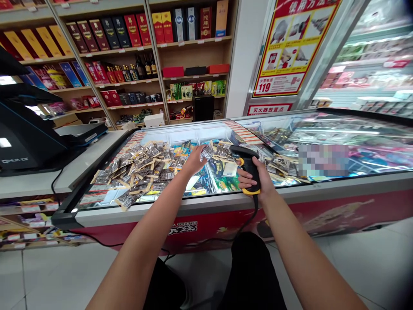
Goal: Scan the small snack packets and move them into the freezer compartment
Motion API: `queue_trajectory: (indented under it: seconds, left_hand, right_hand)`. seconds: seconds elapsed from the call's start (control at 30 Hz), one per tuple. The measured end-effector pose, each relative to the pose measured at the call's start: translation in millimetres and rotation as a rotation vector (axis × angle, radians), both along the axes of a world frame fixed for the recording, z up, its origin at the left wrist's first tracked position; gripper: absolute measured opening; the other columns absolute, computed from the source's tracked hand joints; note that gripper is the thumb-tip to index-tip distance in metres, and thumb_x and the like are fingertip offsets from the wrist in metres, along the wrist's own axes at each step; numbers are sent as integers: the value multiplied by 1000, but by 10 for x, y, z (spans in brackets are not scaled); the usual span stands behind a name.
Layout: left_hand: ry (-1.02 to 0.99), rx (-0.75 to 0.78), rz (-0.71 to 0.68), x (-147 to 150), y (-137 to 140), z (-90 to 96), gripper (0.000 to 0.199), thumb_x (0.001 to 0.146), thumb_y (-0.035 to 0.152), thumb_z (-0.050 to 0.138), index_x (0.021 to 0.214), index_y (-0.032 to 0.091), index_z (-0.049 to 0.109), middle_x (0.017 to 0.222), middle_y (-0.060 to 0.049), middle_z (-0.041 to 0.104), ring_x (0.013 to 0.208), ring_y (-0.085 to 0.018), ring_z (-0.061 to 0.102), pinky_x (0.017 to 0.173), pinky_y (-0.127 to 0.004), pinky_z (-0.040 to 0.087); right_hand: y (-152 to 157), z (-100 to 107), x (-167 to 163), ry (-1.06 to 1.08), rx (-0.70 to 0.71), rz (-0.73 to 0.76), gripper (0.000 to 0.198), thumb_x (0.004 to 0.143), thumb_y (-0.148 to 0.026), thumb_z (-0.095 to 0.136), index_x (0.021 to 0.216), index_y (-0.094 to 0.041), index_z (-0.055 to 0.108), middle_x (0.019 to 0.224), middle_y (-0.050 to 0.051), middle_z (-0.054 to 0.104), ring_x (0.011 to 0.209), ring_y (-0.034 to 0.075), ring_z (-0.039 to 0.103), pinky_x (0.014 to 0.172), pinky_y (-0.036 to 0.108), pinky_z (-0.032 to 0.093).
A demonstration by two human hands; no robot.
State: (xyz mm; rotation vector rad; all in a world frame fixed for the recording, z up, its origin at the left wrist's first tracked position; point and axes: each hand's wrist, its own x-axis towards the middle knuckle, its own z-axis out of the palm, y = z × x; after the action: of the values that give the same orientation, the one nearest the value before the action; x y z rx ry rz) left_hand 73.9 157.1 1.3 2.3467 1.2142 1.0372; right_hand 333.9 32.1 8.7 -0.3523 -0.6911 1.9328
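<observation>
My right hand (254,176) is wrapped round the handle of a black and yellow barcode scanner (247,157), whose head points left. Between the fingers of my left hand (194,160) is a small clear and dark snack packet (207,151), held in front of the scanner. A big pile of similar packets (145,165) covers the left part of the freezer's glass top, to the left of my left hand. More packets (284,165) lie to the right of the scanner. A white paper-like piece (230,169) shows just left of the scanner grip.
Beneath the packets stands a chest freezer (206,202) with a glass top and a red front. The scanner's black cable (248,221) hangs down before it. A checkout machine (26,129) sits on the left counter (64,172). Shelves of boxes (119,32) rise behind.
</observation>
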Motion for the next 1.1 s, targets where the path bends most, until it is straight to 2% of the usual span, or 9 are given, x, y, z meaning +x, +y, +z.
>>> queue_trajectory:
  seconds: [0.2, 0.67, 0.77, 0.9, 1.0, 1.1]
  left_hand:
    - [-16, -16, -22, -20, -30, 10, 59, 97, 15, 56, 155, 21, 48, 152, -18, 54, 139, -30, 57, 115, -43, 50]
    - [-21, 18, -8, -27, -25, 17, 55, 97, 14, 58, 151, 23, 51, 143, -16, 60, 132, -28, 60, 113, -42, 51]
    - [-68, 2, 6, -12, -28, 42, 56, 98, 16, 59, 152, 22, 51, 145, -17, 60, 134, -28, 59, 111, -41, 52]
    - [-219, -69, 41, 95, -13, 144, 54, 97, 17, 62, 150, 21, 52, 151, -18, 59, 137, -29, 59, 103, -36, 55]
    - [-339, -193, 40, 304, 55, 263, 47, 98, 21, 63, 144, 23, 55, 145, -14, 64, 116, -24, 70, 91, -31, 59]
    - [-477, -295, 35, 632, 170, 406, 35, 97, 24, 66, 132, 24, 60, 137, -11, 67, 93, -18, 73, 81, -30, 60]
  right_hand:
    - [13, 12, -40, -55, 3, -3, 36, 95, -51, 78, 103, -21, 59, 58, -10, 48, 35, 4, 35, 40, 17, 42]
    - [29, 12, -1, 36, -32, 12, 35, 96, -47, 79, 103, -19, 59, 59, -10, 49, 38, 5, 41, 42, 18, 44]
    - [17, -15, 28, 142, -44, 7, 32, 99, -46, 75, 107, -21, 58, 59, -11, 48, 38, 6, 44, 43, 19, 46]
    - [4, -52, 54, 394, -62, -68, 26, 103, -46, 66, 109, -23, 55, 60, -11, 48, 41, 7, 51, 46, 21, 50]
    - [16, -69, 45, 501, -83, -119, 25, 105, -47, 60, 108, -23, 54, 60, -11, 48, 41, 8, 52, 46, 22, 51]
    - [23, -82, 31, 522, -86, -138, 25, 104, -46, 61, 109, -23, 54, 61, -11, 48, 41, 8, 52, 45, 23, 50]
